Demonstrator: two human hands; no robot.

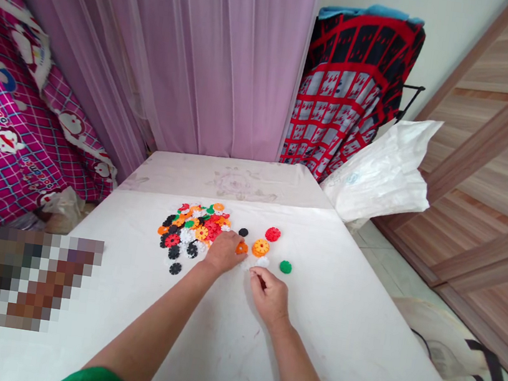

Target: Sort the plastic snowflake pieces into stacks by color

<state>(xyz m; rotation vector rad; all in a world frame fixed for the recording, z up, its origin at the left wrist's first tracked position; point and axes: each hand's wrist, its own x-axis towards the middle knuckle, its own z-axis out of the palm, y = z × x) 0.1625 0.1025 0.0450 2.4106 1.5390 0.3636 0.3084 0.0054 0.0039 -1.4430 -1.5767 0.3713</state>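
Observation:
A pile of notched plastic discs [190, 225] in red, orange, black, green, white and yellow lies on the white table. My left hand [227, 251] is at the pile's right edge, its fingertips at an orange disc [241, 247]; whether it grips the disc is unclear. My right hand [269, 290] is closed in a pinch beside white discs [263, 261]; what it holds is too small to make out. Farther right are an orange disc stack [260, 247], a red disc [273, 235] and a green disc [285, 267]. A black disc [243, 232] lies behind my left fingers.
The white table [125, 298] extends around both arms. A white bag [379, 170] stands at its far right corner. Pink curtains [235, 55] hang behind it. Part of the left side is pixelated.

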